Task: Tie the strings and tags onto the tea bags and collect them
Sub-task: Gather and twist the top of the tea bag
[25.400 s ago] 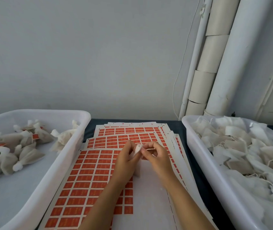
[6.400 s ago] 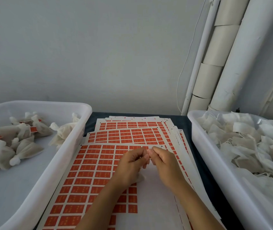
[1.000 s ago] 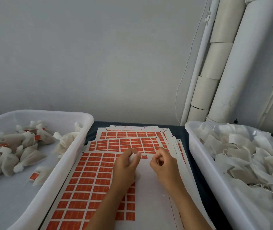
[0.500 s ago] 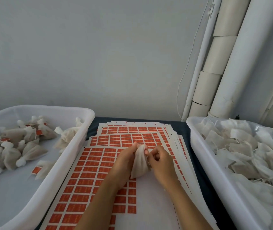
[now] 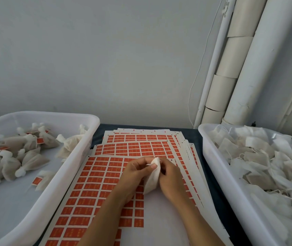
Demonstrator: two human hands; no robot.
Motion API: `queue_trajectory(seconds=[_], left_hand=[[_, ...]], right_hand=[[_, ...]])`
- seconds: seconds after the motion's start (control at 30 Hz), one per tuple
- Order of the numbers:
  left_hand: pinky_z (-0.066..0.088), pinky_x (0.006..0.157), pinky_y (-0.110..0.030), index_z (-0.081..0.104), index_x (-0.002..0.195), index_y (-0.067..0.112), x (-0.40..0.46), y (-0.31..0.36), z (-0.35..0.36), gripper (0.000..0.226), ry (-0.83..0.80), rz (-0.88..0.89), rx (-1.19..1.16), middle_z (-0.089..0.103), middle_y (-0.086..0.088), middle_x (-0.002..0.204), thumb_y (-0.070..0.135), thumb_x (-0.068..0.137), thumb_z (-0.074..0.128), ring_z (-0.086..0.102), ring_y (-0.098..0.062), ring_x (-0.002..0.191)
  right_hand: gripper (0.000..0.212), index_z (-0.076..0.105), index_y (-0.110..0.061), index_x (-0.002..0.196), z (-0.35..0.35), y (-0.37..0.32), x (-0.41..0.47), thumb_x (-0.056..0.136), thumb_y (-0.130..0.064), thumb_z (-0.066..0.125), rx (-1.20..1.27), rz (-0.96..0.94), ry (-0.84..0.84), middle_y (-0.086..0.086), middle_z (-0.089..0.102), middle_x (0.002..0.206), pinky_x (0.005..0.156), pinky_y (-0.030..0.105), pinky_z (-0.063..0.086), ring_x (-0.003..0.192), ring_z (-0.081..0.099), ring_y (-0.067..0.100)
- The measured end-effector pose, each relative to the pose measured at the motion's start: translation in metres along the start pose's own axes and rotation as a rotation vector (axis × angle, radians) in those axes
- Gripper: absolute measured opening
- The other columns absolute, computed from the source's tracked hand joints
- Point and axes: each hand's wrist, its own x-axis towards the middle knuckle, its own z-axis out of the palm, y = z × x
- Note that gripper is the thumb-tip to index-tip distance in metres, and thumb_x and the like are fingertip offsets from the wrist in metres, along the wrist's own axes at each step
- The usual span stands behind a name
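Observation:
A white tea bag (image 5: pixel 151 178) hangs between my two hands above the stacked sheets of orange tags (image 5: pixel 106 176). My left hand (image 5: pixel 138 170) pinches the bag's gathered top with thumb and fingers. My right hand (image 5: pixel 170 176) curls against the bag's right side at the neck; its fingertips are hidden behind the bag. No string can be made out. The left white bin (image 5: pixel 40 206) holds several tied tea bags (image 5: pixel 17 157) with orange tags. The right white bin (image 5: pixel 230 189) is heaped with loose tea bags (image 5: pixel 258 157) and strings.
A dark table (image 5: pixel 191 135) carries both bins and the tag sheets. White pipes (image 5: pixel 244 68) and a thin cable run down the wall at the back right. One tagged bag (image 5: pixel 42 179) lies apart near the left bin's inner wall.
Over the last second my hands came together around the tea bag, which now hangs lower between them with its top bunched. The left bin gained one tagged bag since 6.4 s ago.

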Motion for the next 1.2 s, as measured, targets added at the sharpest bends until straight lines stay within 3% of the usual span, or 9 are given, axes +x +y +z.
queue_trajectory(seconds=[0.13,0.23,0.37,0.5,0.67,0.9,1.03,1.2], left_hand=[[0.051,0.072,-0.022,0.072,0.089,0.021,0.001,-0.002,-0.003,0.023,0.059,0.044,0.0,0.071,0.003,0.093,0.036,0.074,0.064,0.065,-0.013,0.087],[0.051,0.073,-0.021,0.071,0.091,0.019,0.002,-0.003,-0.004,0.025,0.119,0.083,0.017,0.071,0.004,0.092,0.035,0.074,0.066,0.065,-0.014,0.09],[0.053,0.07,-0.018,0.071,0.089,0.017,0.005,-0.006,-0.004,0.009,0.181,0.147,0.109,0.071,0.007,0.086,0.021,0.082,0.068,0.066,-0.012,0.085],[0.051,0.066,-0.014,0.069,0.082,0.017,0.004,-0.007,-0.003,0.001,0.224,0.208,0.162,0.067,0.003,0.077,0.016,0.082,0.069,0.061,-0.01,0.073],[0.051,0.064,-0.017,0.066,0.084,0.015,0.005,-0.007,-0.001,0.005,0.277,0.264,0.285,0.065,-0.005,0.078,0.017,0.081,0.07,0.059,-0.016,0.071],[0.049,0.059,-0.013,0.059,0.079,0.024,0.005,-0.006,0.004,0.014,0.355,0.307,0.388,0.061,0.004,0.073,0.016,0.082,0.071,0.056,-0.01,0.065],[0.048,0.057,-0.013,0.05,0.082,0.019,0.005,-0.009,0.006,0.024,0.432,0.27,0.327,0.057,0.0,0.075,0.013,0.079,0.073,0.054,-0.009,0.063],[0.049,0.056,-0.015,0.047,0.086,0.019,0.006,-0.01,0.007,0.029,0.469,0.264,0.283,0.054,-0.004,0.074,0.011,0.079,0.073,0.053,-0.007,0.058]], right_hand=[[0.022,0.061,-0.021,0.111,-0.004,0.002,-0.001,0.092,-0.029,0.055,-0.012,-0.063,-0.014,-0.005,0.066,0.111,0.067,0.002,0.037,0.091,0.063,0.01],[0.013,0.062,-0.02,0.102,-0.011,0.0,-0.002,0.091,-0.025,0.056,0.001,-0.107,-0.03,-0.007,0.066,0.101,0.067,0.003,0.043,0.076,0.059,0.003],[0.001,0.057,-0.027,0.09,-0.021,0.0,-0.004,0.09,-0.026,0.058,0.009,-0.133,-0.036,-0.017,0.061,0.082,0.064,0.005,0.046,0.066,0.06,0.002],[0.006,0.057,-0.027,0.084,-0.025,0.001,-0.004,0.089,-0.027,0.059,0.012,-0.117,-0.01,-0.017,0.06,0.073,0.063,0.004,0.044,0.063,0.061,0.004],[0.009,0.056,-0.03,0.081,-0.026,-0.003,-0.007,0.088,-0.025,0.061,0.1,-0.13,0.032,-0.019,0.06,0.072,0.061,0.004,0.045,0.064,0.061,0.0],[0.02,0.052,-0.034,0.076,-0.026,-0.012,-0.012,0.087,-0.021,0.063,0.153,-0.202,0.101,-0.023,0.059,0.079,0.066,0.004,0.046,0.074,0.063,0.004],[0.022,0.05,-0.033,0.076,-0.022,-0.019,-0.016,0.088,-0.019,0.061,0.27,-0.175,0.122,-0.02,0.061,0.084,0.064,0.006,0.048,0.078,0.063,0.006],[0.017,0.052,-0.031,0.083,-0.019,-0.02,-0.018,0.086,-0.021,0.065,0.17,-0.252,0.125,-0.026,0.055,0.087,0.067,0.003,0.046,0.082,0.059,-0.002]])
